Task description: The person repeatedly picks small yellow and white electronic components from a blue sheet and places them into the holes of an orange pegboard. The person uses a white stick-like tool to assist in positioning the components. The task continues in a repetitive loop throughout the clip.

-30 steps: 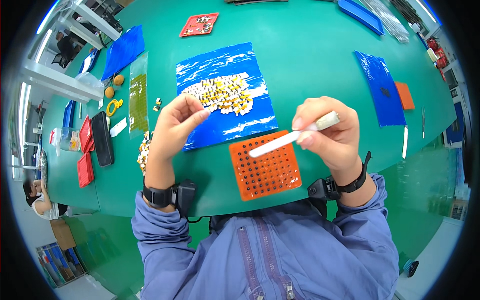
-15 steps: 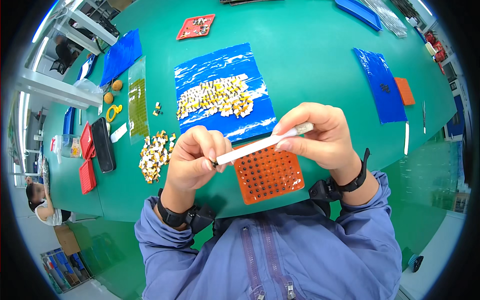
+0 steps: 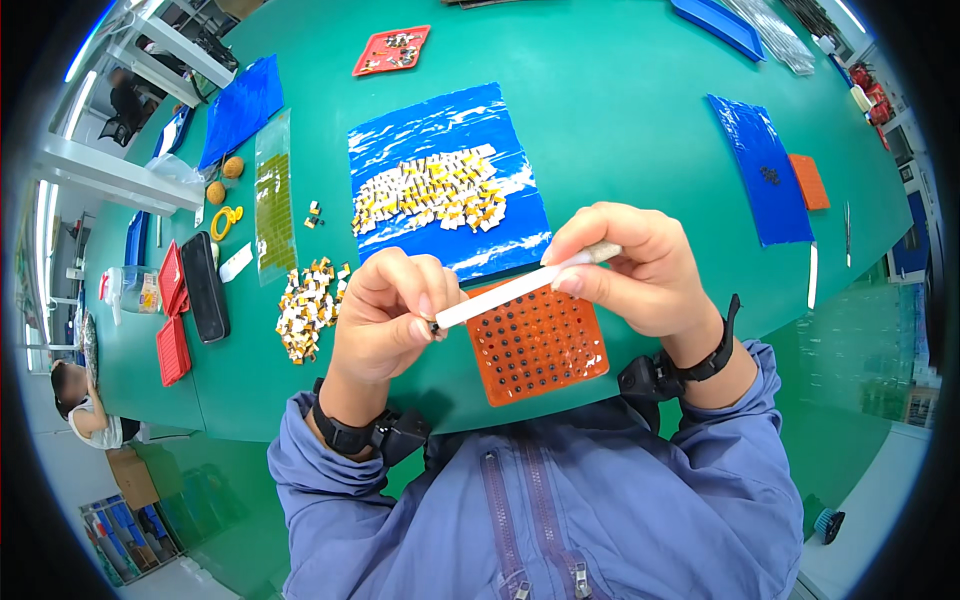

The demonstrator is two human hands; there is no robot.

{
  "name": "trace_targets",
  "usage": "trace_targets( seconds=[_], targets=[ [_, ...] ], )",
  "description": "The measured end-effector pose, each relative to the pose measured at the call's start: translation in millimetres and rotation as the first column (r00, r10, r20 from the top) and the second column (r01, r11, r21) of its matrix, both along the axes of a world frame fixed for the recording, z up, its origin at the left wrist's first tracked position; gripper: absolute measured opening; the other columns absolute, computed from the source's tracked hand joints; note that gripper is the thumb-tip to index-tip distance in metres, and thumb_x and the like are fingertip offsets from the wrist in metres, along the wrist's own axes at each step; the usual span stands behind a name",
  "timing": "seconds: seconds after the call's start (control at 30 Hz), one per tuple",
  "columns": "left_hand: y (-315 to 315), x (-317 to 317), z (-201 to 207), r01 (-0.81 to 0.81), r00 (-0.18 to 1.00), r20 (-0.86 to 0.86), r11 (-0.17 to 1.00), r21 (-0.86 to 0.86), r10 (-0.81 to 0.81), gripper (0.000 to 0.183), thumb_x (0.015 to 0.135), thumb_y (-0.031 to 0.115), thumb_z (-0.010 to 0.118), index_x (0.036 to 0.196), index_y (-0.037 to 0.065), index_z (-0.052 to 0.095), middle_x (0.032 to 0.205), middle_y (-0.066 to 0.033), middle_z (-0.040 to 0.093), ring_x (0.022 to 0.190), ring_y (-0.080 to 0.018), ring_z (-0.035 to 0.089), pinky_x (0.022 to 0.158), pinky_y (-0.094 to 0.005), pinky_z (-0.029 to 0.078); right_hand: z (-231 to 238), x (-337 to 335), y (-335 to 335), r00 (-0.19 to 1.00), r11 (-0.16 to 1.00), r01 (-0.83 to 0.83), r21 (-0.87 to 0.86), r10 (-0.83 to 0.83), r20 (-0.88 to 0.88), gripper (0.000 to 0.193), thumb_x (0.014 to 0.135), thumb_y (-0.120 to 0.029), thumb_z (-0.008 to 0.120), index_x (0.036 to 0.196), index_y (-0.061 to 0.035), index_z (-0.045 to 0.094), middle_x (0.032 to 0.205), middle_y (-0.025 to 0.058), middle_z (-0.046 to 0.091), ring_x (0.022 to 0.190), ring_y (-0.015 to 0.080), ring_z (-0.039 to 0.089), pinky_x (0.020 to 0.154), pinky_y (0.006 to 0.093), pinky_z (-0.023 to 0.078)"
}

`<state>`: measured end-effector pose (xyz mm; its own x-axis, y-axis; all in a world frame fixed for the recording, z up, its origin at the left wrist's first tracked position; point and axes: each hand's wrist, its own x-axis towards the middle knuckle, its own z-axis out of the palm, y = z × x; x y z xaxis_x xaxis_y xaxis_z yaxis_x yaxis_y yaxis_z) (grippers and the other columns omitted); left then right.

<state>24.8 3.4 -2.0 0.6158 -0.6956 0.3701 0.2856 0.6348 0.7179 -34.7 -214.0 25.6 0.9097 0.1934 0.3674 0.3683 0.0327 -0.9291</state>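
My right hand (image 3: 640, 270) is closed around the thicker end of a slim white stick-shaped tool (image 3: 505, 295). The tool slopes down to the left, and its far end meets a small black part (image 3: 434, 327). That part sits pinched between thumb and fingertips of my left hand (image 3: 385, 315), mostly hidden by them. Below the tool lies an orange perforated tray (image 3: 545, 375) with rows of small black pieces in it. Just beyond my hands, a blue sheet (image 3: 440, 120) carries many small white-and-yellow pieces (image 3: 430, 195).
A loose heap of white, yellow and black pieces (image 3: 308, 310) lies left of my left hand. Farther left are a black case (image 3: 205, 287), red trays (image 3: 174, 352) and yellow scissors (image 3: 226, 222). A second blue sheet (image 3: 760, 170) lies at the right; a red tray (image 3: 391, 52) is at the back.
Both hands keep their grips in nearly the same place. The white tool and the black part have shifted only very slightly.
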Motion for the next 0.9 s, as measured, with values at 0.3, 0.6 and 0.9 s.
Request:
trace_targets(
  seconds=[0.3, 0.6, 0.9],
  targets=[
    [0.1, -0.9, 0.9, -0.018, 0.999, 0.03, 1.0, 0.025, 0.018, 0.012, 0.076, 0.002, 0.061, 0.078, 0.006, 0.049, 0.069, -0.0034, 0.049, 0.063, -0.0124, 0.046, 0.06, -0.0277, 0.038, -0.8, 4.5, 0.6, 0.976, 0.98, 0.004, -0.201, 0.04, 0.214, 0.009, 0.077, -0.002, 0.058, 0.085, 0.0006, 0.057, 0.077, 0.007, 0.057, 0.066, 0.013, 0.052, 0.058, 0.0235, 0.039],
    [3.2, -0.4, 0.6, -0.027, 0.997, 0.081, 0.997, 0.066, 0.022, 0.012, 0.075, 0.002, 0.063, 0.077, 0.005, 0.051, 0.071, -0.0039, 0.051, 0.066, -0.0138, 0.049, 0.065, -0.029, 0.042, 3.2, 0.2, 0.2, 0.969, 0.962, 0.08, -0.26, -0.014, 0.247, 0.008, 0.074, -0.004, 0.063, 0.08, -0.0005, 0.059, 0.073, 0.0079, 0.057, 0.065, 0.0182, 0.055, 0.055, 0.0266, 0.043],
    [4.1, -0.4, 2.6, -0.035, 0.996, 0.088, 0.996, 0.087, 0.027, 0.011, 0.074, 0.002, 0.063, 0.076, 0.005, 0.052, 0.072, -0.0045, 0.051, 0.068, -0.0149, 0.049, 0.065, -0.0292, 0.042, 3.1, 0.9, -0.3, 0.964, 0.945, 0.064, -0.32, 0.024, 0.264, 0.007, 0.074, -0.002, 0.061, 0.081, -0.0002, 0.058, 0.071, 0.0073, 0.055, 0.064, 0.0192, 0.053, 0.056, 0.0275, 0.043]
  ],
)
